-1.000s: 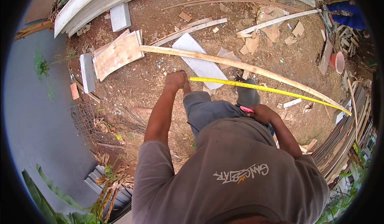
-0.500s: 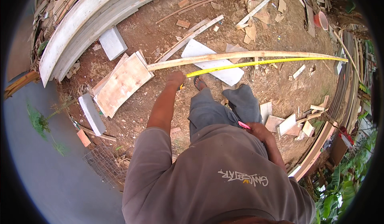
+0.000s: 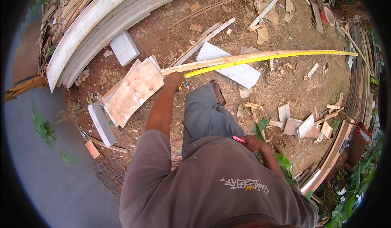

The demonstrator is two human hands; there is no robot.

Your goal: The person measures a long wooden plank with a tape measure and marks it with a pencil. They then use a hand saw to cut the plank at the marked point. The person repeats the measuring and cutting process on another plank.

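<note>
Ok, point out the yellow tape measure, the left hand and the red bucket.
Yellow tape measure [image 3: 252, 60]: head view, middle of the blade.
Left hand [image 3: 174, 79]: head view, back of the hand.
Red bucket [image 3: 323, 17]: head view, outer wall.

Soft, even daylight, faint shadows, strong fisheye curvature toward blackened edges.

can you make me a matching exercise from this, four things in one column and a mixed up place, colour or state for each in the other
Things:
1. left hand
2. right hand
3. measuring tape
4. flat slab

Descriptions:
A. holding a pink object near the waist
B. white, crossed in view by the wooden strip
C. closed at the tape's left end
D. yellow, stretched out alongside the strip

Pairs: 1-C, 2-A, 3-D, 4-B
</note>
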